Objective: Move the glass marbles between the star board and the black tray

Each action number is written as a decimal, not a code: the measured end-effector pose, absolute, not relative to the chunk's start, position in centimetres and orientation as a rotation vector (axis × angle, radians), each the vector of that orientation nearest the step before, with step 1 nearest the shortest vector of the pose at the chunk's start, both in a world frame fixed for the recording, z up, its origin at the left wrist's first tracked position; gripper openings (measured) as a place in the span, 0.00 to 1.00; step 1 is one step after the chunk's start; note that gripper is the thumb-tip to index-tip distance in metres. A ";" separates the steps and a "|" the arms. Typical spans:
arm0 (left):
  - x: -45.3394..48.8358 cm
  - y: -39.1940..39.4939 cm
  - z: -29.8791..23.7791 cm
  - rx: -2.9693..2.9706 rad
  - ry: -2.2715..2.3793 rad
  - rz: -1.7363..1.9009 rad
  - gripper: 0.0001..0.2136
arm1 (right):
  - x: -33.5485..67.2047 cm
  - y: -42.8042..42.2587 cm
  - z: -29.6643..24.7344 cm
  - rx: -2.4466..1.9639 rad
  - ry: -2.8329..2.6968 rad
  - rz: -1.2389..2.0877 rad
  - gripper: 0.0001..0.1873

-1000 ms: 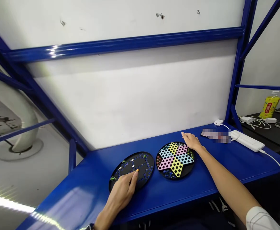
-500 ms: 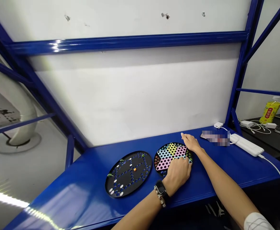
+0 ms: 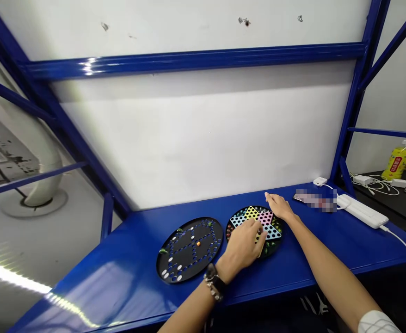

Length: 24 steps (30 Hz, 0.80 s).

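Note:
A round Chinese checkers board lies on the blue table, with a coloured star of holes and glass marbles around its rim. Over the lower middle of the star, my left hand has its fingers bent together in a pinch. Something small and dark shows at the fingertips; I cannot make out what it is. That hand hides the board's lower left. At the board's far right edge rests my right hand, its fingers stretched out, with nothing visible in it.
To the left lies a second round black board with white discs, green pieces and a small orange die. A white power strip with cables sits at right. Beyond stands a yellow bottle. Behind the table rises a white panel.
My left hand has moved left across the star, from its right point to the lower middle. The right hand stays at the board's edge. The view has shifted slightly.

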<state>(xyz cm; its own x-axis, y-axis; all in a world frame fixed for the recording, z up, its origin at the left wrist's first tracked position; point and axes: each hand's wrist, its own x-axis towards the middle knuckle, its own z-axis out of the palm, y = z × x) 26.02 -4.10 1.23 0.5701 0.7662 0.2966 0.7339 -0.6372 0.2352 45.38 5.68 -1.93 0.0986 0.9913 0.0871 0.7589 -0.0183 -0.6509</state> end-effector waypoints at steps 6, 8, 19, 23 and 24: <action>12.7 -1.8 1.4 2.500 1.954 0.387 0.18 | 45.2 5.5 -1.9 -1.814 -1.711 0.569 0.34; 7.9 -1.3 0.4 2.405 2.169 0.256 0.21 | 45.1 5.5 -2.0 -1.807 -1.718 0.558 0.33; 0.5 0.2 -0.7 2.294 2.139 0.245 0.18 | 45.2 5.3 -1.9 -1.812 -1.723 0.559 0.33; 1.2 0.7 -0.7 2.291 2.188 0.175 0.17 | 45.1 5.3 -1.9 -1.808 -1.725 0.553 0.33; 1.3 0.9 -0.9 2.291 2.194 0.163 0.18 | 45.1 5.3 -1.9 -1.807 -1.729 0.553 0.33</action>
